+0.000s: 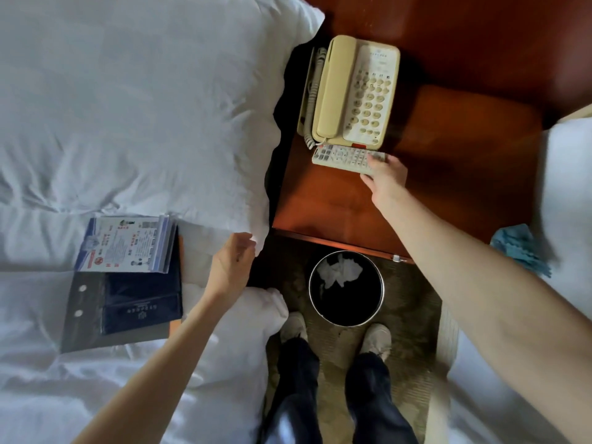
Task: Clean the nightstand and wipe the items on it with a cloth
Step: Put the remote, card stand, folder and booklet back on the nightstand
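A cream telephone stands at the back left of the dark wooden nightstand. A white remote control lies just in front of the phone, and my right hand grips its right end. My left hand hovers over the edge of the left bed with loosely curled fingers and holds nothing. A blue cloth lies on the edge of the right bed, apart from both hands.
On the white bed to the left lie a laminated card and dark folders. A round waste bin with crumpled paper stands on the carpet between the nightstand and my feet. Another white bed is at the right.
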The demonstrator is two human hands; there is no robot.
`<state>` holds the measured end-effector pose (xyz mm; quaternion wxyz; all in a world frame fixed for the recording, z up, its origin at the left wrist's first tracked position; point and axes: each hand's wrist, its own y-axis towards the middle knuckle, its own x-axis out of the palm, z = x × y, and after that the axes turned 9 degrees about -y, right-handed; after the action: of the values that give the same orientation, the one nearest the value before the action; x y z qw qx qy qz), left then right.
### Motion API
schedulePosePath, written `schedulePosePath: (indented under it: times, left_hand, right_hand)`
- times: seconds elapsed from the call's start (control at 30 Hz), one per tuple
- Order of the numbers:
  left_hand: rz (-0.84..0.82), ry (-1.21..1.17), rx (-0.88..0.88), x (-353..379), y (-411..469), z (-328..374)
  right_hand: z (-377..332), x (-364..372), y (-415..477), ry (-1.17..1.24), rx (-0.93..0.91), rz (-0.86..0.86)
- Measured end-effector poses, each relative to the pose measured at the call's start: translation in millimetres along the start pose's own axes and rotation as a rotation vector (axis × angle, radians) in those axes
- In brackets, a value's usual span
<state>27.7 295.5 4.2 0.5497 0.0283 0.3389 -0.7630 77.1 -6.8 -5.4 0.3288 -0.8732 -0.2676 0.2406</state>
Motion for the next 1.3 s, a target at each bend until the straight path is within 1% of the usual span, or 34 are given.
schedulePosePath:
  times: [0.17, 0.27, 0.43, 0.53, 0.6, 0.67, 0.77, 0.9, 0.97, 1.07, 1.13, 1.2, 1.3]
  left_hand:
    - [0.003, -0.018, -0.023, -2.3, -0.1, -0.9]
    - [-0.007, -0.023, -0.034, -2.1, 0.1, -0.3]
    - [-0.010, -0.024, -0.027, -3.5, -0.8, 2.9]
    - [-0.004, -0.046, -0.020, -10.0, -2.8, 5.8]
    - [0.017, -0.054, 0.002, -18.0, -5.1, 8.0]
    - [0.065, -0.059, 0.047, -29.9, -9.3, 9.0]
    - [0.166, -0.025, 0.107, -55.0, -17.7, 5.3]
    - [0.291, 0.120, 0.120, -91.6, -26.5, -10.1]
    - [0.327, 0.194, 0.111, -105.9, -28.3, -21.3]
    - [0.341, 0.251, 0.052, -120.0, -26.8, -38.6]
    - [0.333, 0.256, 0.025, -124.8, -23.9, -47.0]
    - [0.332, 0.262, 0.029, -126.3, -19.3, -51.3]
    - [0.323, 0.322, 0.047, -125.4, -10.7, -51.0]
  right_hand:
    - [-0.9, 5.5, 3.7, -0.243, -0.057, 0.050]
    - [0.2, 4.6, 0.3, -0.242, -0.058, 0.037]
    - [6.0, -4.8, -4.3, -0.319, -0.085, 0.022]
    - [11.7, -9.4, -17.2, -0.402, -0.206, 0.108]
    - [17.8, -9.4, -28.3, -0.488, -0.324, 0.114]
    - [26.3, -7.4, -41.2, -0.549, -0.383, 0.054]
    - [42.7, 0.3, -64.6, -0.545, -0.372, -0.073]
    - [64.5, 23.1, -105.5, -0.490, -0.355, -0.271]
    - [74.9, 39.5, -125.7, -0.491, -0.349, -0.373]
    - [91.6, 66.4, -151.7, -0.486, -0.266, -0.529]
    - [102.3, 82.1, -166.2, -0.494, -0.207, -0.603]
    - [110.8, 94.8, -176.7, -0.513, -0.173, -0.643]
    - [116.9, 108.6, -186.0, -0.535, -0.142, -0.659]
